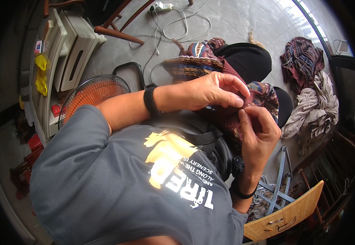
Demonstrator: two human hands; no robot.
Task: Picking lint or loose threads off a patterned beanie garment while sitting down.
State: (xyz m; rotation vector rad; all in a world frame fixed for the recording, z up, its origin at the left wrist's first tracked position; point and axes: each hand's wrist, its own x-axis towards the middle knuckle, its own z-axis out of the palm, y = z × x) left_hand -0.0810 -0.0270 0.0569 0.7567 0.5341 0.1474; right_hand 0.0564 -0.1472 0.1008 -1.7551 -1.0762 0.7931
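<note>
A patterned knitted garment (pixel 196 65) in maroon, blue and tan lies across my lap and over my black-trousered knees (pixel 248 59). My left hand (pixel 223 90) comes in from the left with thumb and forefinger pinched at a maroon part of the knit. Just below it, my right hand (pixel 258 124) pinches the same spot, its fingertips almost touching those of the left. Whatever fine thing may sit between the fingertips is too small to make out. Dark bands circle both wrists.
At left stand an orange-bladed fan (pixel 88 95) and a pale cabinet (pixel 58 55). White cable (pixel 183 27) loops on the floor near a wooden chair (pixel 119 30). Crumpled cloths (pixel 312 101) lie at right. Eyeglasses (pixel 286 226) rest on a small wooden tabletop (pixel 303 202).
</note>
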